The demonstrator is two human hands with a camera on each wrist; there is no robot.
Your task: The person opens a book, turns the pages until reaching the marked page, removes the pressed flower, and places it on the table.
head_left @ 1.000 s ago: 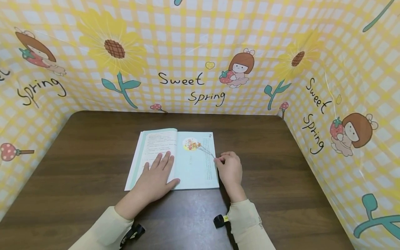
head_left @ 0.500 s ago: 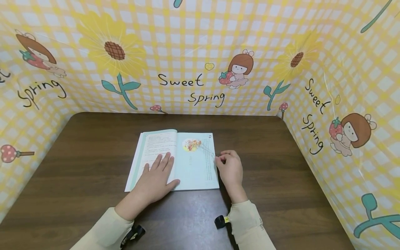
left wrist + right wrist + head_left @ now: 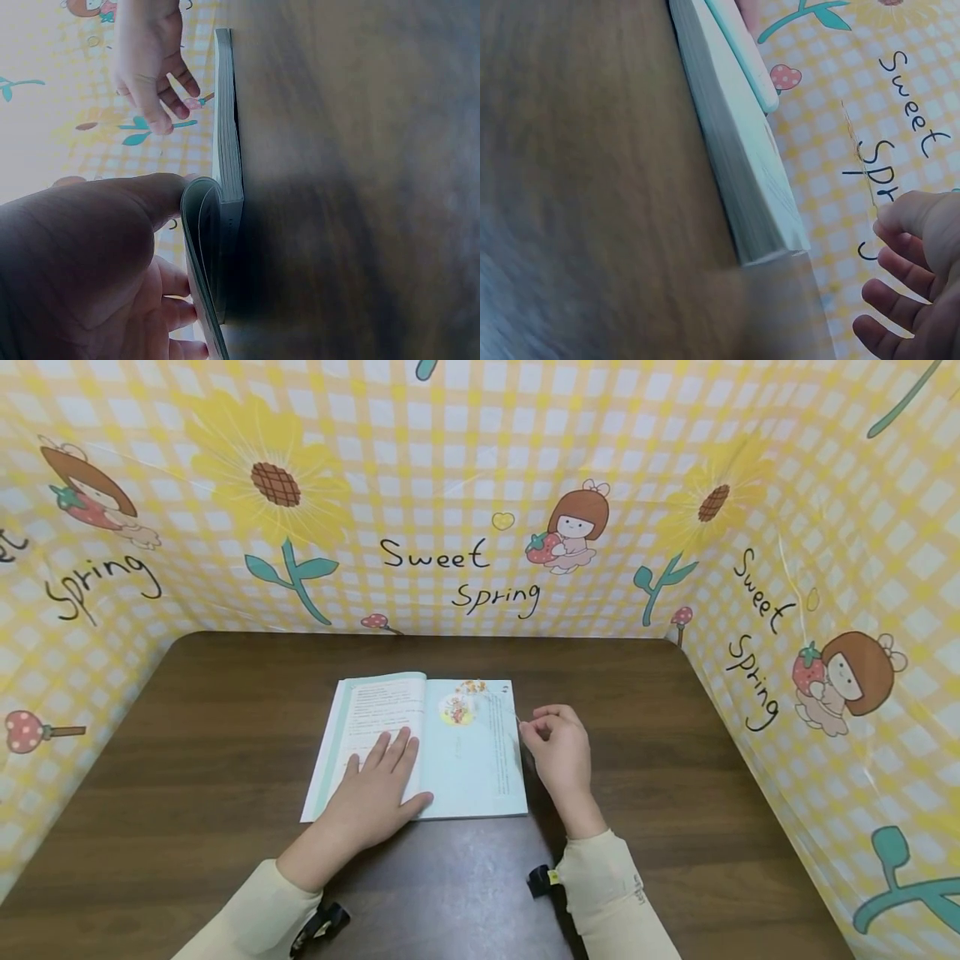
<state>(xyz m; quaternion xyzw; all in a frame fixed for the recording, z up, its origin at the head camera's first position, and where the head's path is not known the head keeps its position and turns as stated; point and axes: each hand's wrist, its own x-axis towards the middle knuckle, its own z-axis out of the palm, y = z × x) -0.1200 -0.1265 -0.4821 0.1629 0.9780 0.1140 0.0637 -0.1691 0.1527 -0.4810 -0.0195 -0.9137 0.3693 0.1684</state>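
An open book (image 3: pixel 468 781) lies on the brown table, a round coloured picture (image 3: pixel 457 710) printed on its right page. My left hand (image 3: pixel 371 789) rests with spread fingers on the left page. Beyond the book's right edge, my right hand (image 3: pixel 558 750) pinches the thin stem of a dried flower sprig between thumb and forefinger. The sprig's small orange blossoms (image 3: pixel 472 687) appear over the top of the right page. In the right wrist view the fine stem (image 3: pixel 864 166) stands out from the fingertips, raised above the book (image 3: pixel 739 169); its flower end is hard to make out there.
A yellow checked cloth (image 3: pixel 442 468) with printed flowers and figures walls the table (image 3: pixel 187 760) at the back and both sides. A black strap device (image 3: pixel 321 927) sits at the left wrist and another (image 3: pixel 540 881) at the right.
My right hand has moved slightly up and to the right with the sprig. Its blossoms have shifted from over the round picture to the page's top edge. The left hand stays put.
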